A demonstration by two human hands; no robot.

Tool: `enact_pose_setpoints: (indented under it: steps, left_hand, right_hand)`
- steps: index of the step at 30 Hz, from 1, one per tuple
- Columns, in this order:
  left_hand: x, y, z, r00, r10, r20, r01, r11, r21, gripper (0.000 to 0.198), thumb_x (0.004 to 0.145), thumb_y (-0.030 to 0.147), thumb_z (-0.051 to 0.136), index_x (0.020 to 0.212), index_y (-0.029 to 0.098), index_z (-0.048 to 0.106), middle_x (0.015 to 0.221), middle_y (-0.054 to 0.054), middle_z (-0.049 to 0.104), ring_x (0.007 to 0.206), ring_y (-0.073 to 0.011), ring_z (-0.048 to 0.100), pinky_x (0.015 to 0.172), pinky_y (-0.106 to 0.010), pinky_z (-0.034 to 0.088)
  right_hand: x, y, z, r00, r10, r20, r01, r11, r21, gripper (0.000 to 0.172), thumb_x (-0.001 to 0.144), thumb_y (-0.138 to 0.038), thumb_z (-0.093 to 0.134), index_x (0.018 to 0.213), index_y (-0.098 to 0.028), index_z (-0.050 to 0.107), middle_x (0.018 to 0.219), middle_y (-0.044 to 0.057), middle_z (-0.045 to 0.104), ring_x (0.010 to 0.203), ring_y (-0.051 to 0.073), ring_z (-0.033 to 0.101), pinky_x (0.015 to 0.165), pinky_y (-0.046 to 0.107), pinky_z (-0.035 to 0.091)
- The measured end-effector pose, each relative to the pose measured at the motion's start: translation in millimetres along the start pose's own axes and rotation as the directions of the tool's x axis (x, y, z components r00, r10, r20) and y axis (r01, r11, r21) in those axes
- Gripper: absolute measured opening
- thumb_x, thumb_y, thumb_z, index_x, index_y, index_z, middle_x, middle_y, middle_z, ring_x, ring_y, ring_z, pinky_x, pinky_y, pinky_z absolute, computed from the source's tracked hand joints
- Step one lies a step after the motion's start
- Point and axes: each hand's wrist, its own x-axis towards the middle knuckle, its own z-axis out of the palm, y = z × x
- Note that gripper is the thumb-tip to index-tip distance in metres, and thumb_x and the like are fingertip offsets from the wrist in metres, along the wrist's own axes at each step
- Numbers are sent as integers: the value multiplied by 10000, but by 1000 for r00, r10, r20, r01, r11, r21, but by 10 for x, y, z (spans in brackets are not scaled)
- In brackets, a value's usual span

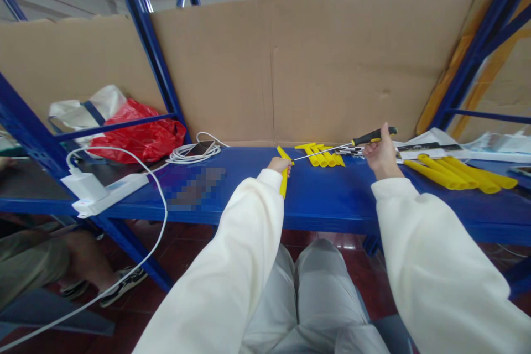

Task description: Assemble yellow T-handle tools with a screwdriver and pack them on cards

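My left hand (280,165) is closed around a yellow tube (284,185), whose ends stick out above and below the fist. In my right hand (379,154) is a screwdriver (367,137) with a black and yellow handle. Its long thin shaft points left, and the tip meets the yellow tube beside my left hand; whether it goes inside I cannot tell. Behind the shaft, several short yellow pieces (321,156) lie together on the blue table (249,177). Larger yellow tubes (460,172) lie in a row to the right of my right hand.
A white power strip (110,193) with a plugged-in adapter (85,183) sits at the left, its cable looping off the front. Coiled white cable (191,152) and a red plastic bag (139,130) lie behind. A cardboard panel (332,66) and blue posts (153,50) bound the table. Another person's leg (89,257) shows lower left.
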Motion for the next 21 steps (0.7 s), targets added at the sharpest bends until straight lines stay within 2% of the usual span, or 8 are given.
enact_pose_setpoints:
  steps: [5,9,11,14,18,21]
  left_hand:
    - [11,0,2,1000,-10,-5,10,1000,-3,337,880,-3,717,624,166,578,429,64,466,401,-76,438,469,-200,397]
    - [22,-3,4,1000,-1,-13,1,1000,12,354,893,-16,682,610,167,575,427,57,470,411,-84,447,483,-210,415]
    - [31,-5,5,1000,2,-15,-2,1000,14,356,886,-18,688,602,166,577,431,53,477,417,-87,459,501,-216,433]
    - [37,-6,5,1000,3,-16,-3,1000,21,337,882,-13,696,614,162,591,436,53,483,420,-89,464,508,-219,442]
    - [21,-3,3,1000,3,-10,-2,1000,24,325,899,-23,665,637,157,599,424,57,470,414,-87,452,486,-209,420]
    - [8,-3,2,1000,2,0,-2,1000,11,339,902,-33,654,628,156,590,426,54,471,415,-84,450,488,-207,416]
  right_hand:
    - [-79,-49,77,999,20,-34,-17,997,69,517,931,-595,750,758,-239,417,574,-110,339,433,57,355,406,134,377]
    - [-134,-88,101,999,33,12,-34,996,86,441,1017,-552,598,751,-243,433,596,-72,392,494,99,462,447,172,436]
    - [-146,-101,103,999,50,-2,-49,994,97,427,1057,-484,510,724,-244,393,578,-63,371,487,109,454,440,178,424]
    - [-128,-101,93,997,61,-47,-58,996,69,428,1048,-437,519,706,-247,345,554,-72,320,439,107,374,399,184,365]
    - [-73,-84,66,996,38,-83,-35,999,37,353,1018,-384,544,724,-244,407,578,-62,393,433,105,380,370,196,338]
    - [-48,-76,52,996,37,-86,-33,999,40,339,1026,-374,508,729,-254,397,556,-61,364,416,102,352,340,196,290]
